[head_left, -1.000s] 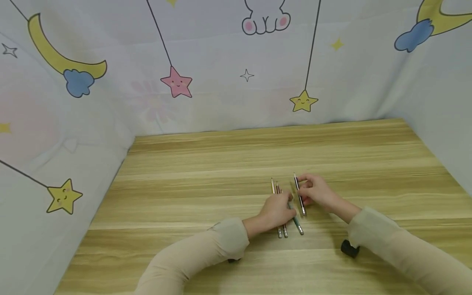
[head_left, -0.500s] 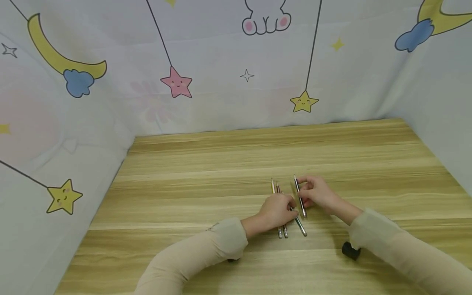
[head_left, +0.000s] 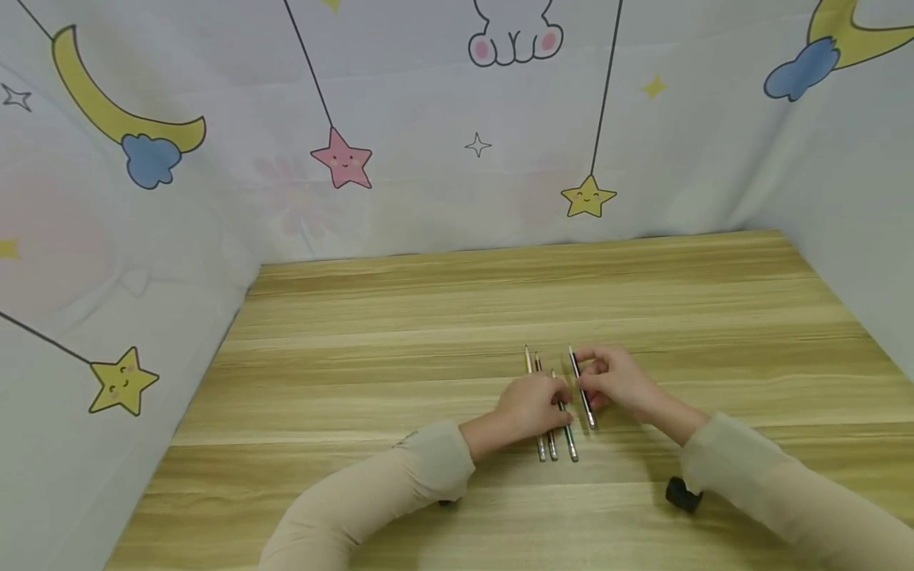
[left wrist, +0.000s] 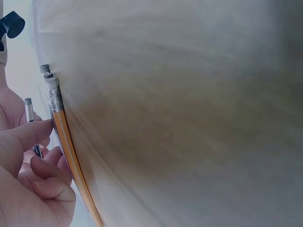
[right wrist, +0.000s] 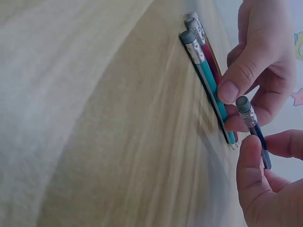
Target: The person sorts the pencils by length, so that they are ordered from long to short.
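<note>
My left hand (head_left: 531, 404) pinches a green pencil (head_left: 570, 440) between thumb and fingers, low over the table. Under that hand lie a yellow pencil (head_left: 528, 361) and a dark red pencil (head_left: 539, 363), side by side, their middles hidden. In the right wrist view, the thumb presses on the teal-green barrel (right wrist: 207, 75), with the red pencil (right wrist: 213, 64) just behind. My right hand (head_left: 617, 381) holds a dark pencil (head_left: 586, 404) between thumb and fingertips, a small gap to the right of the others. All the eraser ends point toward me.
The wood-grain table (head_left: 400, 333) stretches around both hands. A white cloth (head_left: 428, 103) printed with stars and moons hangs behind it and at both sides. A small black device (head_left: 683, 495) shows under the right cuff.
The green pencil's eraser end has swung left, so it now lies nearly parallel to the red and yellow ones. My right hand and the dark pencil have shifted slightly toward me.
</note>
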The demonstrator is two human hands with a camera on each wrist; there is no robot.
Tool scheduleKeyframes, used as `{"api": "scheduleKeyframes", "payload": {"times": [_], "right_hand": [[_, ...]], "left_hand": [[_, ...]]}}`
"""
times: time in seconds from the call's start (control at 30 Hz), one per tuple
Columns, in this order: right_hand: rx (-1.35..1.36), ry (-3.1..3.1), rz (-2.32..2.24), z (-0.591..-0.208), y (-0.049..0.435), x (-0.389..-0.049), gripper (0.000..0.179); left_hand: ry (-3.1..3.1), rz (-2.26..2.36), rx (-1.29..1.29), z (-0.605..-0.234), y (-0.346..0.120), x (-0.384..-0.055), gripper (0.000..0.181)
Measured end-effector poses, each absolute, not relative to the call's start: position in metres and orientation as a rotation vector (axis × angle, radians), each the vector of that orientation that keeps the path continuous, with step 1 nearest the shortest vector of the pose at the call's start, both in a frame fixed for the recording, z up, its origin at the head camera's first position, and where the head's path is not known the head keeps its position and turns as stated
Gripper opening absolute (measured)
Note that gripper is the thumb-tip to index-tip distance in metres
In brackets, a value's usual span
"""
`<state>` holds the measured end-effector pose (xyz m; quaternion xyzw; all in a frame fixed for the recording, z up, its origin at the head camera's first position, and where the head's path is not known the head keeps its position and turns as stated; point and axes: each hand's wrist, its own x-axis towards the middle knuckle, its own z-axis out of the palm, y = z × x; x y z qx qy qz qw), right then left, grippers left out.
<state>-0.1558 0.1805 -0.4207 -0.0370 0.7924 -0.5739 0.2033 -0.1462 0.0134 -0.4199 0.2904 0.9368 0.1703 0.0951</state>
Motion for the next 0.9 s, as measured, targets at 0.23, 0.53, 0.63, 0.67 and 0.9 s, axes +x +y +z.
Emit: {"api": "scheduleKeyframes", "payload": {"times": [0.23, 0.53, 0.63, 0.67, 0.9], "right_hand": [[-0.130, 2.267, -1.558, -0.427, 0.175, -0.149, 0.048], [-0.180, 2.348, -1.456, -0.430, 0.168, -0.140, 0.044], [-0.191, 2.394, -1.407, -0.430, 0.166, -0.139, 0.044], [-0.191, 2.408, -1.391, -0.430, 0.165, -0.139, 0.044], [-0.308, 2.583, -1.207, -0.431, 0.161, -0.137, 0.041]], "left_hand": [[2.787, 0.510, 0.827, -0.421, 0.009, -0.144, 0.027], [2.819, 0.502, 0.821, -0.423, 0.007, -0.143, 0.021], [2.819, 0.504, 0.815, -0.422, 0.007, -0.143, 0.019], [2.819, 0.506, 0.814, -0.422, 0.007, -0.142, 0.019], [2.831, 0.483, 0.839, -0.420, 0.006, -0.141, 0.019]]}}
